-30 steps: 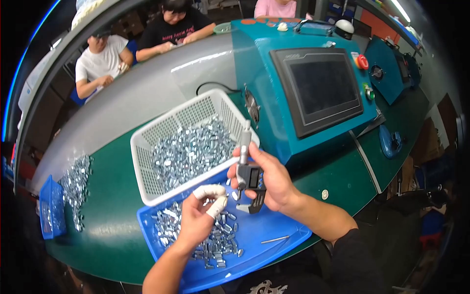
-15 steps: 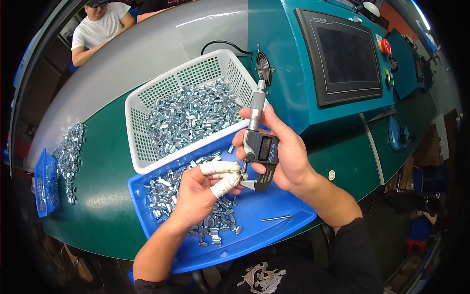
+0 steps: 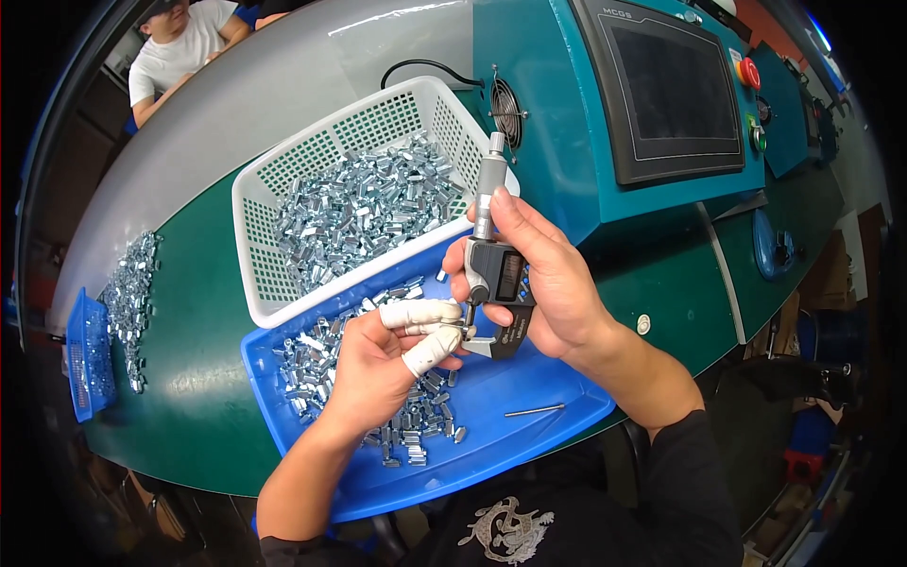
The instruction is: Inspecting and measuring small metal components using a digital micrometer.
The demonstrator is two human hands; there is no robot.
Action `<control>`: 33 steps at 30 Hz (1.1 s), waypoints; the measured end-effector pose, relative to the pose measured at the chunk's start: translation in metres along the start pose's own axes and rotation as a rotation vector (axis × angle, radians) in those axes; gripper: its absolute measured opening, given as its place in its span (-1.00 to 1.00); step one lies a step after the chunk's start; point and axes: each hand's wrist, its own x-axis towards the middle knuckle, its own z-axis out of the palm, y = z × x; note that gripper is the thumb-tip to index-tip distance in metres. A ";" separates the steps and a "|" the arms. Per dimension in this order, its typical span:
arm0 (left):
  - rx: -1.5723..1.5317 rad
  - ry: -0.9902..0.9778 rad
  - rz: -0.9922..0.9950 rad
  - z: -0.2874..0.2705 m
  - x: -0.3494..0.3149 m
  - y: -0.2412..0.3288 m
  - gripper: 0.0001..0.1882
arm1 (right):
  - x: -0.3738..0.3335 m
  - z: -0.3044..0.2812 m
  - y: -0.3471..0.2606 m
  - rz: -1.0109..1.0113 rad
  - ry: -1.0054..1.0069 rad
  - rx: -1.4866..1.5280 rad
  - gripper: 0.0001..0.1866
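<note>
My right hand (image 3: 548, 274) is wrapped round a digital micrometer (image 3: 495, 274), which stands nearly upright with its thimble at the top and its measuring jaws at the bottom. White finger covers sit on the thumb and a finger of my left hand (image 3: 387, 354). Those fingers pinch a small metal part at the jaws; only a sliver of it shows, so its exact shape is hidden. Below both hands lies a blue tray (image 3: 529, 378), its left half heaped with small shiny metal hex pieces (image 3: 321, 369).
Behind the tray, a white perforated basket (image 3: 274, 307) holds many similar pieces. A thin metal pin (image 3: 535, 410) rests in the tray. A teal machine with a screen (image 3: 671, 94) stands at right. Farther left are loose pieces (image 3: 132, 293) and a blue basket (image 3: 87, 359). A person (image 3: 179, 47) sits across.
The micrometer has turned slightly, and my right thumb now lies higher, against its thimble. My left fingers still pinch at the jaws. The whole view has shifted a little.
</note>
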 end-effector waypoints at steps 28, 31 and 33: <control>-0.010 0.005 0.033 0.001 -0.003 0.000 -0.72 | 0.000 -0.001 0.000 -0.014 -0.026 0.090 -0.62; -0.011 -0.005 0.030 0.001 -0.002 0.001 -0.71 | 0.001 -0.002 0.001 -0.020 -0.046 0.084 -0.59; 0.002 0.002 0.035 0.001 -0.002 0.002 -0.72 | 0.001 -0.001 0.000 -0.012 -0.026 0.052 -0.58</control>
